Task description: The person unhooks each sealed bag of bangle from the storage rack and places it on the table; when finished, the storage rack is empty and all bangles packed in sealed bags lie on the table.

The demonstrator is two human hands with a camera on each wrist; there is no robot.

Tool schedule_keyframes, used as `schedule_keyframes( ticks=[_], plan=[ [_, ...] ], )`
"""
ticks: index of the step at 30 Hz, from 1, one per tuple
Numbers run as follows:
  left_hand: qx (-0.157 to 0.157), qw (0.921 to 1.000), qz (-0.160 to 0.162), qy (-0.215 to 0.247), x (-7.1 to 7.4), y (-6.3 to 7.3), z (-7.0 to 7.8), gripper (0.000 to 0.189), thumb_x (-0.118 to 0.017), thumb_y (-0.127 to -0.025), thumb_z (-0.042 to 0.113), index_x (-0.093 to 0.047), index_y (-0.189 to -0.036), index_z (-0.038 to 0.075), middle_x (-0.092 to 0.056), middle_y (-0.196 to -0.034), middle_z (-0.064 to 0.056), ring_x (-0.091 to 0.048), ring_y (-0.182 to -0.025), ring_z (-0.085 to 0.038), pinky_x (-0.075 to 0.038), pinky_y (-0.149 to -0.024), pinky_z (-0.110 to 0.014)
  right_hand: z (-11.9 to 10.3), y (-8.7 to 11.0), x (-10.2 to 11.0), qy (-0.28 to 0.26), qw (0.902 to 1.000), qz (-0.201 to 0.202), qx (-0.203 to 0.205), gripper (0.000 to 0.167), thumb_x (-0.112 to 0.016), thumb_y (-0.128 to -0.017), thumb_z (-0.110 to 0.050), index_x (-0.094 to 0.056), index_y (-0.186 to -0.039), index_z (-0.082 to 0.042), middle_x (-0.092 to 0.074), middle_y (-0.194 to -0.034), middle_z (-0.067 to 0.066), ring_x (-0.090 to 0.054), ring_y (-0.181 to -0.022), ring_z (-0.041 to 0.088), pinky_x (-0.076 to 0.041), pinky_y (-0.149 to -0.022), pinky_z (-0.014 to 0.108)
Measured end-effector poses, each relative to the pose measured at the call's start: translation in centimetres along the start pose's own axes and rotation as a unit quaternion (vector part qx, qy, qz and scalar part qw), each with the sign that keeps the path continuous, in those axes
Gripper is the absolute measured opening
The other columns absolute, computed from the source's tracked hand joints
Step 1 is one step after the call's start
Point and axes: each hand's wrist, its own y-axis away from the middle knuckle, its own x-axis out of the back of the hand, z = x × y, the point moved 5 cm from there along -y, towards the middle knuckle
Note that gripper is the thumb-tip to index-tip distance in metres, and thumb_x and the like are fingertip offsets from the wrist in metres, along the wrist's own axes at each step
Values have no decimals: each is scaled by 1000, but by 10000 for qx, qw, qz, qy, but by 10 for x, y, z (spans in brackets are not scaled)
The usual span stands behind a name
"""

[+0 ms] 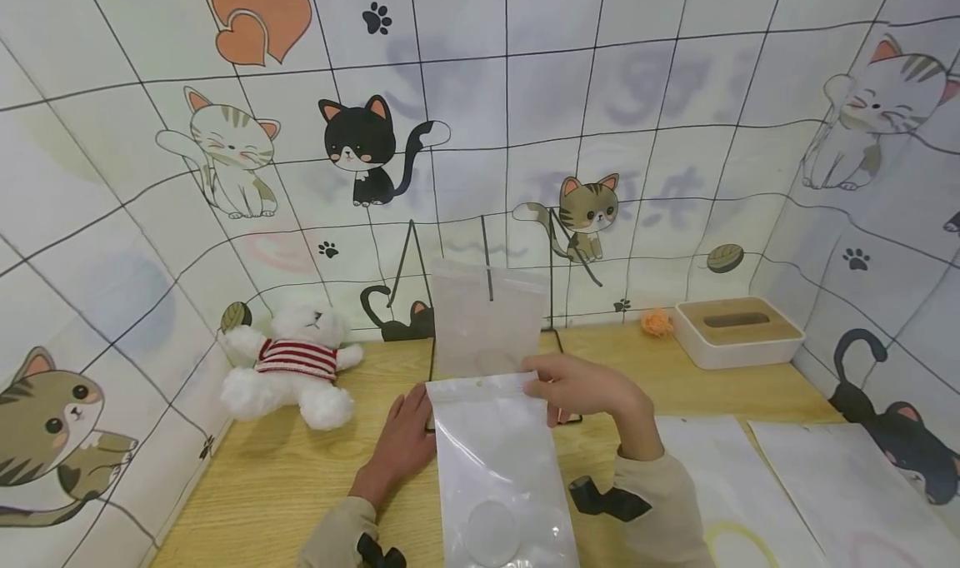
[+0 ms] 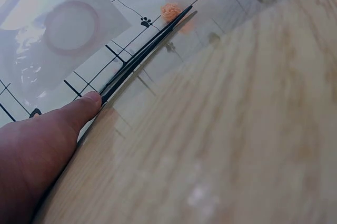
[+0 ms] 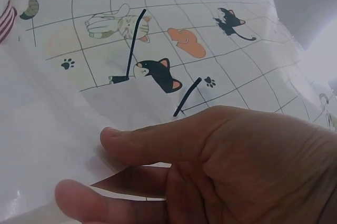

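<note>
My right hand (image 1: 581, 385) pinches the top right corner of a long, shiny, whitish plastic bag (image 1: 487, 443) between thumb and fingers. A pale round shape shows low in that bag. Behind it, another translucent plastic bag (image 1: 487, 318) hangs at a black wire hook rack (image 1: 551, 289), whose prongs stick up. My left hand (image 1: 401, 447) rests on the table at the rack's left side, fingers extended. In the left wrist view its thumb (image 2: 79, 113) touches the black wire (image 2: 142, 52). The held bag partly hides the rack's base.
A white plush bear (image 1: 296, 368) in a striped shirt sits at the left. At the back right are an orange yarn ball (image 1: 657, 324) and a white tissue box (image 1: 738, 356) with a wooden lid. Two whitish bags (image 1: 720, 460) lie at the right. Cat-patterned walls surround the wooden table (image 1: 247, 485).
</note>
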Motion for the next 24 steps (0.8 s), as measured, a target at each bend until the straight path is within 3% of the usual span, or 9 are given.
schedule_keyframes(
  ticks=[4,10,14,18,24],
  plan=[
    [45,10000,-83,15,-1,0,-2,73,-56,-96,40,-37,-152,-3,-37,-158,-20,-31,-149,-36,-21,-122,-57,2,4,-1,240,9995,174,-55,10,-51,-103,-10,-59,-101,-6,-58,-76,9,-63,-57,18,-52,-53,30],
    [208,9994,-174,206,0,1,-5,86,-56,-95,56,-33,-154,-2,-32,-161,-17,-27,-151,-32,-18,-125,-52,3,16,-5,1103,9928,424,-174,9,-53,-102,-10,-62,-102,-9,-62,-82,3,-61,-57,13,-45,-52,26],
    [267,9993,-112,217,3,2,-7,91,-55,-94,62,-33,-154,-2,-33,-161,-17,-27,-151,-32,-17,-125,-51,8,23,-7,1589,9857,545,-123,10,-56,-100,-10,-61,-91,-11,-58,-73,-3,-56,-57,7,-42,-52,23],
    [243,9994,-52,245,4,1,-6,90,-57,-94,60,-34,-153,-3,-34,-160,-18,-28,-151,-33,-18,-124,-52,25,26,-8,1647,9849,541,4,19,-57,-100,-11,-57,-81,-12,-51,-68,-6,-52,-58,3,-40,-53,21],
    [254,9993,-106,260,1,1,-3,90,-55,-94,61,-33,-154,-2,-32,-161,-17,-27,-151,-32,-17,-125,-52,53,31,-6,1269,9915,251,117,27,-56,-101,-9,-51,-74,-12,-42,-65,-9,-47,-58,2,-38,-55,21]
  ],
)
